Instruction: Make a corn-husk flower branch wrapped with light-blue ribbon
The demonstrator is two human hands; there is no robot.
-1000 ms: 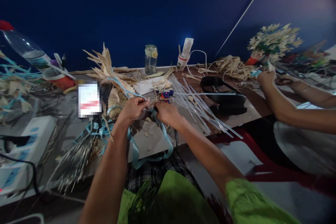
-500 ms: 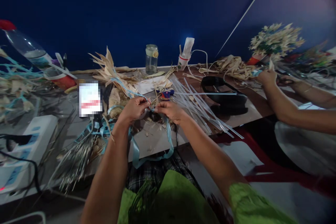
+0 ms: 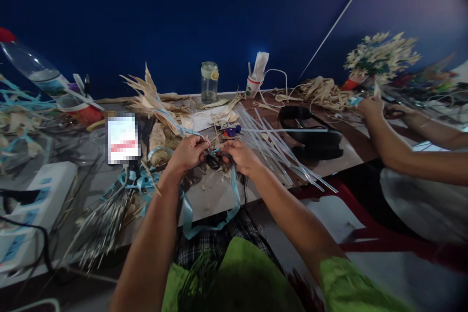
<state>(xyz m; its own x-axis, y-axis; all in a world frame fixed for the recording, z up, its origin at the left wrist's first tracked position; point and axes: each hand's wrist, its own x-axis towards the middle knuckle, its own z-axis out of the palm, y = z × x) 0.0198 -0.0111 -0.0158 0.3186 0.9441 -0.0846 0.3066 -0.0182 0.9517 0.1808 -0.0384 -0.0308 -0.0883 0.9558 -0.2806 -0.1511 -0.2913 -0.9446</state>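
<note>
My left hand (image 3: pixel 190 154) is closed on the lower end of a husk flower's stem wrapped in blue ribbon (image 3: pixel 171 122). Pale dry husk petals (image 3: pixel 143 91) fan out at the stem's far end, up and to the left. Close beside it, my right hand (image 3: pixel 237 155) pinches the light-blue ribbon (image 3: pixel 234 190), which hangs in a loop toward my lap. Dark scissors (image 3: pixel 213 160) show between the hands, their handles by my right fingers; how they are held is partly hidden.
Clear sticks (image 3: pixel 278 151) and a black headset-like object (image 3: pixel 310 136) lie at right. A jar (image 3: pixel 209 83) and cup (image 3: pixel 254 85) stand behind. At left are a lit phone (image 3: pixel 123 139), wires (image 3: pixel 106 224) and a power strip (image 3: pixel 40 209). Another person's hands (image 3: pixel 373 107) work at right.
The scissors between my hands now show more plainly. Both hands stay close together in nearly the same place, and the view has shifted slightly.
</note>
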